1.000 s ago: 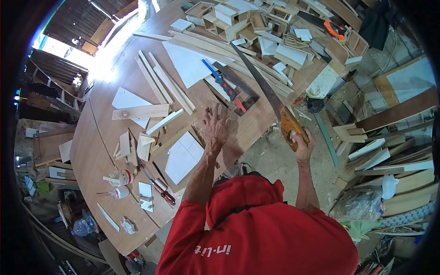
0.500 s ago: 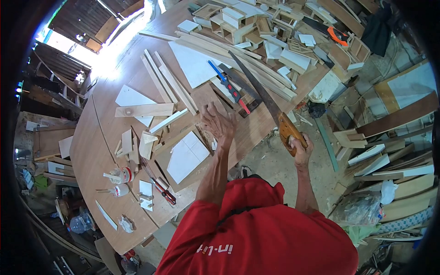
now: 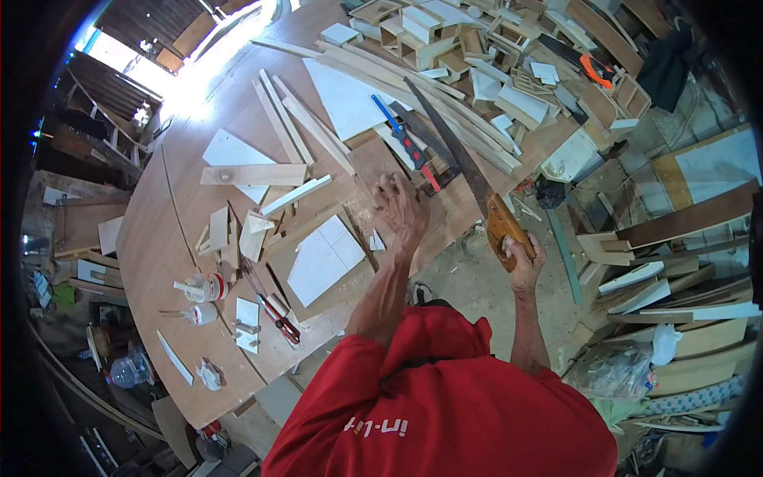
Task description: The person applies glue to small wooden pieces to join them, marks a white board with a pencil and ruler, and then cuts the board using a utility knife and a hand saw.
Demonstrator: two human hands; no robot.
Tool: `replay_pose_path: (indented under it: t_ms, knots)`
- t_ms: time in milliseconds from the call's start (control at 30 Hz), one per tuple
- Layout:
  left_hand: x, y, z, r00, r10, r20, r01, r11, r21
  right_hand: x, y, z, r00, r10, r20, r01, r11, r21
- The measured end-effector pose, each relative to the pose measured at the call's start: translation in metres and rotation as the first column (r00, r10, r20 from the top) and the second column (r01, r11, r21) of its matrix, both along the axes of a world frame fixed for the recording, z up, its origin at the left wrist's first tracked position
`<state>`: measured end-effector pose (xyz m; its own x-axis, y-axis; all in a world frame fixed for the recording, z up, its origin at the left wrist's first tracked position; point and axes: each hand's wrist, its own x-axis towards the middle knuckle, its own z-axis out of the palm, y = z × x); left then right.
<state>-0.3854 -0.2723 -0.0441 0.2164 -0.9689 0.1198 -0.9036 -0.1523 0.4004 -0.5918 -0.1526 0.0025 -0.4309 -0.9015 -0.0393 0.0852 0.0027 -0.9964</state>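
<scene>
My right hand (image 3: 523, 258) is closed round the wooden handle (image 3: 506, 230) of a handsaw, off the table's front edge. The saw's dark blade (image 3: 451, 143) slants up and left over the table. My left hand (image 3: 402, 208) has its fingers spread, palm down, over a brown board (image 3: 372, 165); whether it touches is unclear. Just right of its fingers lies a blue and red tool (image 3: 405, 145), beside dark flat pieces. Left of my forearm, a white cut panel (image 3: 326, 261) with pencil lines rests on a brown board.
Long wooden strips (image 3: 397, 78) cross the table (image 3: 159, 262). Small wooden boxes (image 3: 421, 36) and an orange-handled saw (image 3: 596, 70) lie at the back. Jars (image 3: 208, 288) and a red-black cutter (image 3: 282, 324) stand or lie at the left. Boards lean at the far right.
My left hand has shifted slightly right relative to the table pieces. The view has moved a little. My right hand keeps its hold on the saw.
</scene>
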Motion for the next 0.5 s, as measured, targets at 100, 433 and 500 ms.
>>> replay_pose_path:
  t_ms: [100,433,500]
  knots:
    - [0.001,-0.004,0.004,0.997,-0.013,-0.071,0.013,1.0,0.001,0.001,0.009,0.004,1.0,0.0,0.004,0.0,1.0,0.025]
    - [0.153,0.083,0.028,0.993,-0.115,-0.022,0.117,0.99,0.084,0.022,0.047,0.006,0.994,0.098,0.045,-0.099,0.995,0.025]
    - [0.186,0.105,0.051,0.999,-0.038,0.006,0.034,0.955,0.293,0.031,0.053,0.006,0.99,0.13,0.052,-0.133,0.99,0.054]
